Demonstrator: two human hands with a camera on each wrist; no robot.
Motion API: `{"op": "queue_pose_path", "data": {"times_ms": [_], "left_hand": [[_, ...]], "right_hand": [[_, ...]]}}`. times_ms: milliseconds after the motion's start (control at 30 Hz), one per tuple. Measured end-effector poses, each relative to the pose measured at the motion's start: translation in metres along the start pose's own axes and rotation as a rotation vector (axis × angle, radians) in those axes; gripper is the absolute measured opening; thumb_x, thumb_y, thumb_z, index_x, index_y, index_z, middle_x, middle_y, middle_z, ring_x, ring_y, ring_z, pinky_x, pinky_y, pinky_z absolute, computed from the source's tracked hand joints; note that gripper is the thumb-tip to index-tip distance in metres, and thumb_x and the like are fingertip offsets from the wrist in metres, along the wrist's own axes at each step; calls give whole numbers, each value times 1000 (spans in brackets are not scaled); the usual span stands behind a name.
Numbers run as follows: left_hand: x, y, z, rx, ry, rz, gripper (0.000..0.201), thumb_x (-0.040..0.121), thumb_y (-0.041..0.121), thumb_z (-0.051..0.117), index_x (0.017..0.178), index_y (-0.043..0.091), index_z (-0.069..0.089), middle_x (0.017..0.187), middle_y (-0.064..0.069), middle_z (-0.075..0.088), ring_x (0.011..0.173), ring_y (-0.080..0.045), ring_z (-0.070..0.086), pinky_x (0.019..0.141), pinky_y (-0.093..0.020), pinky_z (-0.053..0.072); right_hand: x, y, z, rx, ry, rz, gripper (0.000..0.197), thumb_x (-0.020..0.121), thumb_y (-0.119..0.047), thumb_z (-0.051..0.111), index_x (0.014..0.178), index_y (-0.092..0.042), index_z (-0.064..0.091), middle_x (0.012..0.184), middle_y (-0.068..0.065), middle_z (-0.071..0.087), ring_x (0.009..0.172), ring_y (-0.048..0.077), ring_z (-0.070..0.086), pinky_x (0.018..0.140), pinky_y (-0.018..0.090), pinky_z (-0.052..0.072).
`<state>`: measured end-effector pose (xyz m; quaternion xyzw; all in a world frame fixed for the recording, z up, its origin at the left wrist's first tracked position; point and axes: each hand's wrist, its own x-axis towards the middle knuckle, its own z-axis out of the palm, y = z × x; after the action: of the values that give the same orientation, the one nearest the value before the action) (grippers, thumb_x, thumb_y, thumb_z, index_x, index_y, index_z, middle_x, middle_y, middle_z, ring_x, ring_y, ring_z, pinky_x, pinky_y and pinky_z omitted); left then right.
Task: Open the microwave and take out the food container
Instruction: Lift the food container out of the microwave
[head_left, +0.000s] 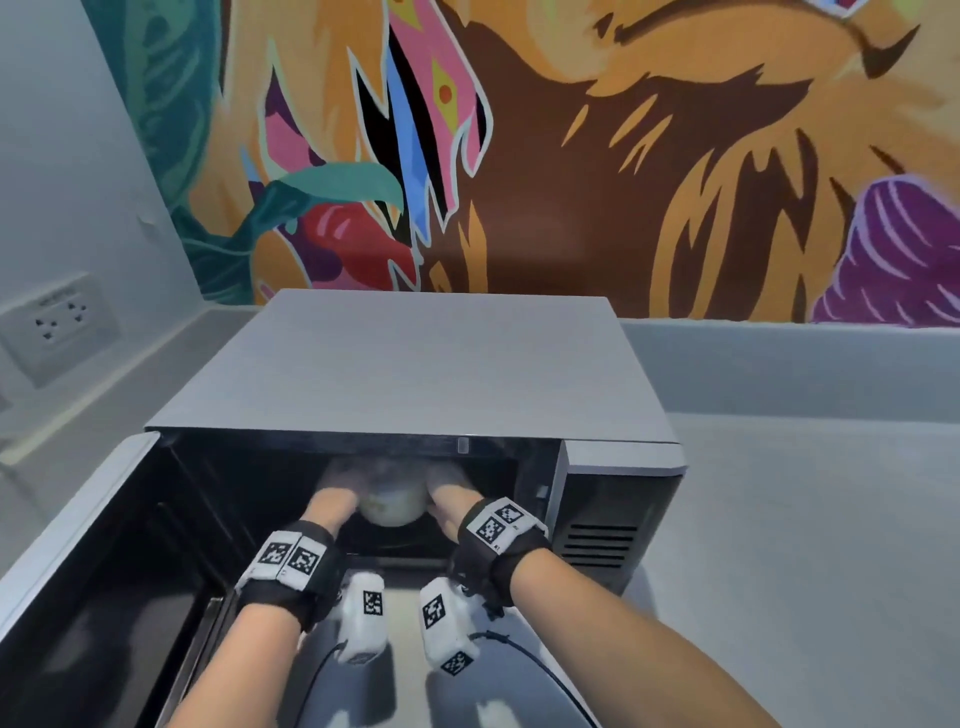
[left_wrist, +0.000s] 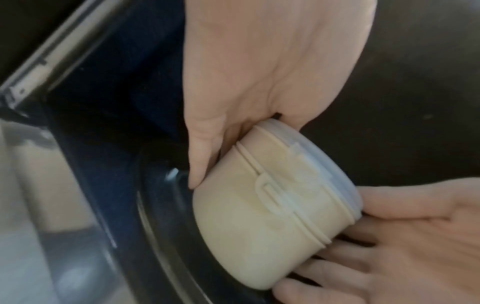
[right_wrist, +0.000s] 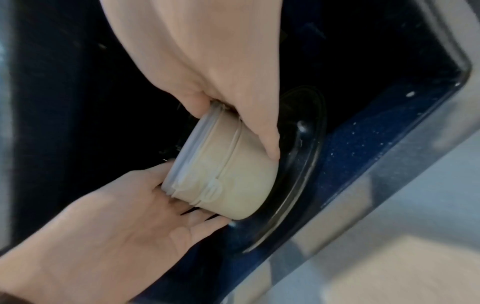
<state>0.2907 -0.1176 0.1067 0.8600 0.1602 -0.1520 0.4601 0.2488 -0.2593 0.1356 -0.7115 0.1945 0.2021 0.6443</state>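
Behind the grey countertop (head_left: 805, 519) rises a bright painted mural wall (head_left: 623, 156), with a white wall socket (head_left: 57, 325) at nine o'clock. At the centre of the head view sits a silver box-shaped microwave (head_left: 415, 358), its dark-lined door (head_left: 78, 571) swung wide toward eight o'clock, so the opening step looks done.

Inside the dark cavity, a round cream plastic food container with a translucent lid (left_wrist: 272, 205) rests on the glass turntable plate (right_wrist: 306, 164), roughly twelve o'clock from both wrists. The left hand (left_wrist: 272, 67) clasps one side, thumb down the wall and fingers curled behind it. The right hand (right_wrist: 202, 61) clamps the opposite side likewise, thumb pressed along the wall near the base. Both hands are wrapped on the container; whether its base has left the plate I cannot tell.

I judge the step in hand to be the lift-out. Next comes a level raise clear of the plate, then a straight draw toward six o'clock, under the cavity's top edge, keeping the lid uppermost.
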Motion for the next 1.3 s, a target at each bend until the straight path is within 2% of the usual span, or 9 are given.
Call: {"op": "queue_pose_path", "data": {"times_ms": [67, 167, 300, 367, 500, 633, 866, 1033, 1299], "left_hand": [[-18, -3, 6, -105, 108, 52, 47, 86, 20, 42, 120, -12, 50, 133, -31, 50, 122, -39, 50, 97, -40, 45], [-92, -10, 14, -256, 200, 130, 46, 93, 40, 33, 121, 6, 47, 121, -10, 53, 111, -31, 49, 89, -40, 37], [-181, -42, 51, -281, 85, 162, 51, 95, 42, 33, 140, 19, 35, 138, -9, 49, 118, -28, 48, 100, -44, 37], [-208, -54, 78, -251, 40, 112, 52, 95, 38, 36, 142, 17, 30, 145, -12, 45, 127, -33, 46, 104, -43, 35], [-257, -64, 138, -192, -104, 74, 72, 74, 48, 38, 138, 16, 35, 138, -15, 50, 123, -35, 49, 101, -40, 38], [-288, -60, 204, -163, -228, 123, 43, 93, 32, 39, 134, 18, 38, 132, -12, 54, 109, -28, 52, 95, -35, 41], [-301, -13, 280, -293, -451, 126, 35, 91, 25, 38, 126, 24, 40, 120, -5, 56, 109, -27, 56, 99, -47, 49], [-261, 7, 310, -301, -539, 142, 48, 85, 35, 42, 132, 24, 38, 135, -8, 53, 120, -30, 52, 104, -52, 44], [-235, 13, 323, -371, -553, 137, 54, 86, 38, 44, 137, 24, 34, 141, -7, 50, 127, -30, 48, 107, -54, 40]], "right_hand": [[-9, 12, 0, 150, 12, -88, 35, 98, -7, 29, 125, -2, 50, 127, 13, 55, 97, 18, 50, 94, 32, 38], [-41, 35, -8, 213, -106, -97, 15, 99, -24, 34, 100, -22, 48, 93, -2, 53, 75, 7, 47, 78, 29, 40], [-99, 97, -40, 223, -242, -191, 42, 99, -26, 32, 141, -32, 33, 139, -5, 53, 120, 16, 53, 85, 25, 54], [-125, 130, -59, 223, -237, -162, 44, 98, -29, 33, 142, -36, 31, 142, -4, 52, 121, 20, 54, 71, 22, 52], [-179, 187, -107, 227, -123, -57, 36, 98, -42, 32, 133, -50, 34, 133, -16, 56, 120, 15, 56, 91, 43, 54], [-216, 228, -166, 264, 2, -35, 33, 100, -39, 32, 131, -46, 39, 128, -17, 58, 109, 4, 59, 77, 34, 56], [-216, 254, -251, 314, 197, -49, 36, 101, -30, 35, 135, -35, 42, 134, -4, 55, 118, 13, 51, 76, 38, 53], [-189, 240, -280, 357, 263, -63, 40, 100, -27, 36, 140, -32, 38, 139, -1, 49, 127, 21, 43, 100, 57, 41], [-171, 220, -290, 324, 264, -36, 33, 100, -24, 36, 133, -30, 42, 129, 0, 49, 119, 21, 42, 99, 55, 41]]}}
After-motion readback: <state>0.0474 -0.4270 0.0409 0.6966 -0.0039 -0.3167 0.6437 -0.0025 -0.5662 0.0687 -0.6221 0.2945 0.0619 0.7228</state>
